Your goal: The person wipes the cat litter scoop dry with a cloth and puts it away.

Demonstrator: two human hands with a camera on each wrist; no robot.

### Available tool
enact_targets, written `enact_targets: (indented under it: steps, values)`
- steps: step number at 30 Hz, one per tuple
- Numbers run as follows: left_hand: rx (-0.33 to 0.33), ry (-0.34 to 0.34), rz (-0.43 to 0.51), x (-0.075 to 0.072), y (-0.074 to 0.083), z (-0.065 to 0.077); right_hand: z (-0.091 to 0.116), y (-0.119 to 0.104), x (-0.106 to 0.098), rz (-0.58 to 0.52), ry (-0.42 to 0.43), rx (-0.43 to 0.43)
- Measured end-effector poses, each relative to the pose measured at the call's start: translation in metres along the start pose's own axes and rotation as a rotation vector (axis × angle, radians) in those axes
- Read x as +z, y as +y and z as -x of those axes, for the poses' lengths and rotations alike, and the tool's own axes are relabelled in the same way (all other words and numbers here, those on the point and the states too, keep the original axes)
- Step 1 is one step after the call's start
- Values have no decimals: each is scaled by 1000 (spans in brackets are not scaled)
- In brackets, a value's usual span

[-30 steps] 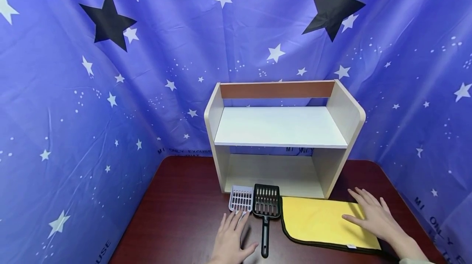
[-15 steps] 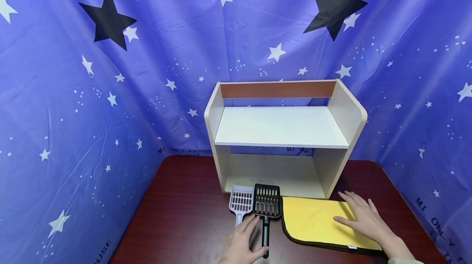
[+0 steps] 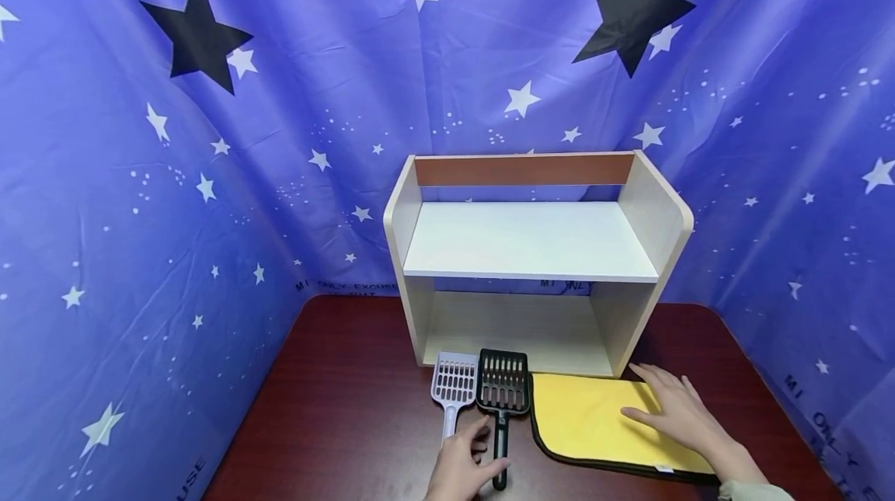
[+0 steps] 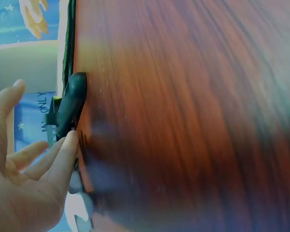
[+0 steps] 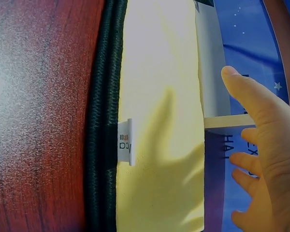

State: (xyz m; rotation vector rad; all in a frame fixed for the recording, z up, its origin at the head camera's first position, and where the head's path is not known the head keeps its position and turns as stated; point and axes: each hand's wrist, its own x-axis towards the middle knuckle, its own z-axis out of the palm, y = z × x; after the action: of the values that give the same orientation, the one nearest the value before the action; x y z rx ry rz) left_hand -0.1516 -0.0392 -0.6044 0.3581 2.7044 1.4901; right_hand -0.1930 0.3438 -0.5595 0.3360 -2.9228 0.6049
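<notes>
A black slotted litter scoop (image 3: 503,383) lies on the table with its handle toward me. Around that handle (image 4: 73,99), my left hand (image 3: 459,468) spreads its thumb and fingers without closing; the fingertips are close beside it, and I cannot tell whether they touch. Left of the black scoop lies a lilac litter scoop (image 3: 455,380), its handle end partly behind my left hand. A folded yellow towel (image 3: 587,415) with dark edging and a white tag (image 5: 125,141) lies at the right. My right hand (image 3: 674,412) hovers over its right part, fingers spread, holding nothing.
A pale two-level shelf unit (image 3: 531,241) stands behind the scoops and towel, its front edge near the scoop heads. Blue star-printed curtain (image 3: 336,97) hangs around the dark red table (image 3: 329,408) on the sides and back.
My left hand has moved right, from over the lilac scoop's handle to the black scoop's handle, uncovering the lilac one. My right hand has shifted slightly left over the towel.
</notes>
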Motion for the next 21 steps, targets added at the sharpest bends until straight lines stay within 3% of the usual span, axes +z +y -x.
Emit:
enact_targets:
  steps: [3,6,16,21]
  values:
    - [-66,-4,135,5,-2,-3,-2,2,2,4,6,-6]
    - [-92,13,183,9,-4,-5,-4,6,5,7,17,-14]
    - [-71,110,-40,19,-1,-11,-12,17,18,-19,-19,26]
    - [-91,113,-69,22,4,-13,-14,21,22,-23,-56,61]
